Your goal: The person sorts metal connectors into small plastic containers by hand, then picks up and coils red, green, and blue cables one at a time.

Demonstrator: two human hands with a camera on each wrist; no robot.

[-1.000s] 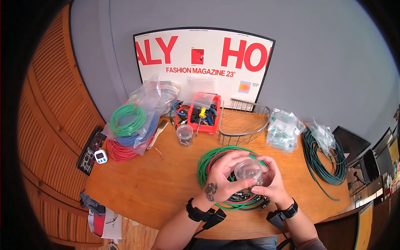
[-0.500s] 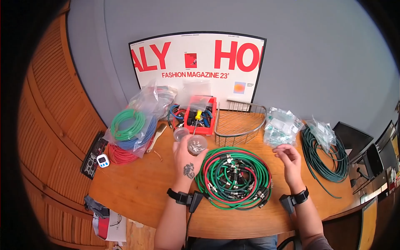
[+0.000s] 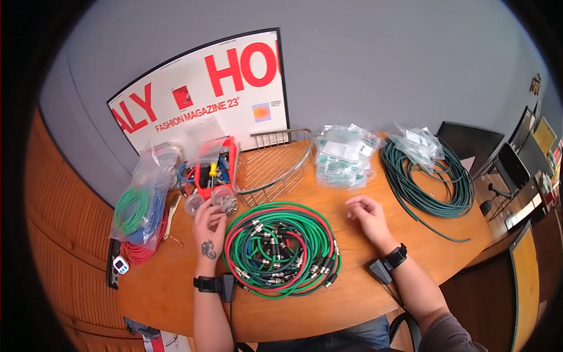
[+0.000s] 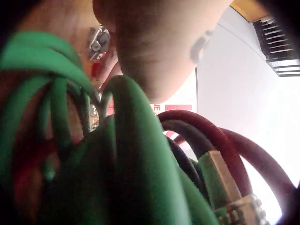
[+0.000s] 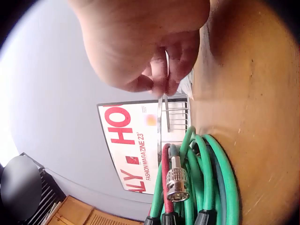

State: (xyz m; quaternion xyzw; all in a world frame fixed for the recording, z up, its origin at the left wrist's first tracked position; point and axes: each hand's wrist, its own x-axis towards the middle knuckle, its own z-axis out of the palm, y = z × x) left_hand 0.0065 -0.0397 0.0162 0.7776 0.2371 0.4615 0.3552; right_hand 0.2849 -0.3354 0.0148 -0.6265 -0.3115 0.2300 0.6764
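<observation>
Clear plastic walls show a jar [image 3: 223, 196] of small metal pieces just beyond the left hand [image 3: 210, 226], at the tips of its fingers. Those fingers are loosely bent, not wrapped round the jar; whether a tip touches it, I cannot tell. A second jar [image 3: 194, 204] sits just left of it, partly behind the same hand. The right hand [image 3: 368, 216] is above the table [image 3: 352, 281], well apart from both jars, its fingers softly curled and grasping nothing. Between the hands lies the cable coil [image 3: 278, 249].

In the left wrist view, blurred green cable fills the foreground and, with the hand itself, hides most of the fingers. The right wrist view cuts the coil off at its bottom edge; a metal connector [image 5: 177, 185] stands out there.
</observation>
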